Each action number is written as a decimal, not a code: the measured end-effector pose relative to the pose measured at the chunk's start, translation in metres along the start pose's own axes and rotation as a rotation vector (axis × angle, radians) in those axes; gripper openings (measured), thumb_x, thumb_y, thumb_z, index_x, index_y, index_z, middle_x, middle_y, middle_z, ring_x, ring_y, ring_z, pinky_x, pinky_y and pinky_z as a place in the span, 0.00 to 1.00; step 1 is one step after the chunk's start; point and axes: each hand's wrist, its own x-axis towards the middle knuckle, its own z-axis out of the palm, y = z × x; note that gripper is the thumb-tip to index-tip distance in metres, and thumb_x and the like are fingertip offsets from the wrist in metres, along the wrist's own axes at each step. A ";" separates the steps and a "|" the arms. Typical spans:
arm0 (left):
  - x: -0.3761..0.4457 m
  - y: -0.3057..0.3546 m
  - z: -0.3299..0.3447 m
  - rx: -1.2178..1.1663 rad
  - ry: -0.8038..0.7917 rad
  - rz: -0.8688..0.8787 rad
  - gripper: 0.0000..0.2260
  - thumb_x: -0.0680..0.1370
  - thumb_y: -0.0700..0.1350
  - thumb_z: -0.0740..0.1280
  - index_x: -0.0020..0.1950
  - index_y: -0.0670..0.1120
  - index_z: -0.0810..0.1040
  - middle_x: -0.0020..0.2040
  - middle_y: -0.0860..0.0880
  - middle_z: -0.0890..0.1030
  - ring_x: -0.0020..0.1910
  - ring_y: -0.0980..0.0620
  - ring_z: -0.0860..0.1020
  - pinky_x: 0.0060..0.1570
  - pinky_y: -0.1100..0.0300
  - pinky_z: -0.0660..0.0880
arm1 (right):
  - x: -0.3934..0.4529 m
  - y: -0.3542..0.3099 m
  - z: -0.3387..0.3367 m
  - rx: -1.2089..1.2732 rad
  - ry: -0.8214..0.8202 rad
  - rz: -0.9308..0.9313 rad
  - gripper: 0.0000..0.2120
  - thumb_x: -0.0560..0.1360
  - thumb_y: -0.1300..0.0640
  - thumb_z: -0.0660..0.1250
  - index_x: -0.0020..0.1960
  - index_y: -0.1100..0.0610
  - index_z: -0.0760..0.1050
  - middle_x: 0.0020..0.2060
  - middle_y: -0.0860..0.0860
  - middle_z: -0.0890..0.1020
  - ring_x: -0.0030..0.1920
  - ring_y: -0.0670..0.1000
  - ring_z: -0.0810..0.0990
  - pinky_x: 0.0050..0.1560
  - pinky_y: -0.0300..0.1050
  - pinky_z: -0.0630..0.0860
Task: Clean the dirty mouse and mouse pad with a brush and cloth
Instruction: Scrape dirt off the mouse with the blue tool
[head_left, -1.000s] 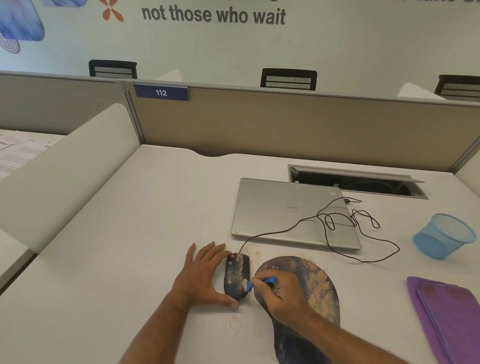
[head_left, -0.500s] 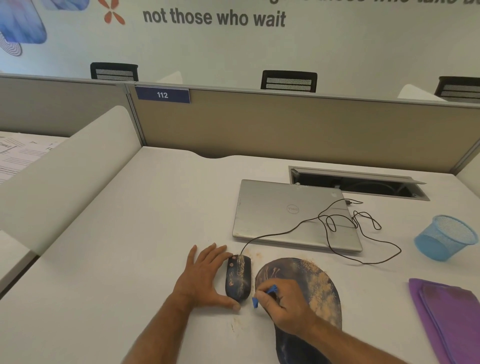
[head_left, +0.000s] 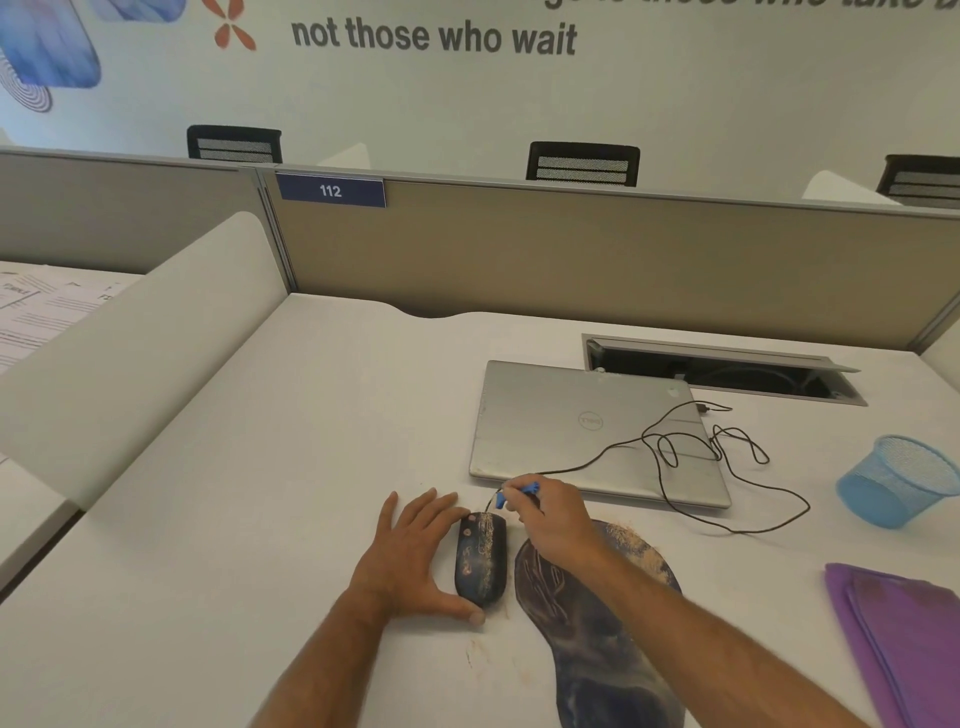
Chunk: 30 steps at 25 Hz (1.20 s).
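Mouse (head_left: 481, 558) on the desk (head_left: 249, 519), dusty, with orange grit on its top, right against the left hand (head_left: 415, 561). That hand lies flat, fingers straight along the mouse's left side, thumb at its near end. Right hand (head_left: 553, 525) sits just past the mouse's far right corner, fingers curled and pinching a blue brush (head_left: 517, 492), its tip over the mouse's front by the cable (head_left: 675, 457). Pad (head_left: 597, 649) lies under and behind the right wrist, touching the mouse's right side or nearly so, dusted with grit. Laptop (head_left: 582, 426), closed, beyond the right hand. Blue cup (head_left: 898, 480) and purple cloth (head_left: 904, 634) well to the right of it.
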 end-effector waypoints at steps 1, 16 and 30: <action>0.000 0.000 0.000 -0.003 -0.001 0.001 0.57 0.56 0.86 0.61 0.79 0.60 0.57 0.81 0.59 0.54 0.80 0.57 0.44 0.77 0.41 0.34 | 0.001 0.000 0.001 -0.036 -0.018 0.001 0.10 0.79 0.52 0.62 0.49 0.52 0.81 0.42 0.49 0.84 0.43 0.49 0.80 0.49 0.48 0.79; 0.000 0.000 -0.001 -0.008 -0.015 -0.006 0.58 0.55 0.86 0.62 0.79 0.60 0.57 0.81 0.59 0.53 0.80 0.58 0.43 0.77 0.41 0.34 | -0.011 0.000 0.000 0.113 0.060 0.023 0.08 0.78 0.53 0.64 0.44 0.51 0.81 0.35 0.48 0.83 0.36 0.46 0.80 0.39 0.43 0.79; 0.000 0.000 0.000 -0.017 -0.004 0.004 0.58 0.56 0.85 0.62 0.80 0.59 0.57 0.81 0.59 0.53 0.80 0.58 0.43 0.76 0.42 0.33 | -0.042 0.006 -0.003 0.131 0.059 -0.097 0.09 0.78 0.55 0.65 0.43 0.56 0.82 0.36 0.50 0.83 0.38 0.49 0.80 0.39 0.39 0.78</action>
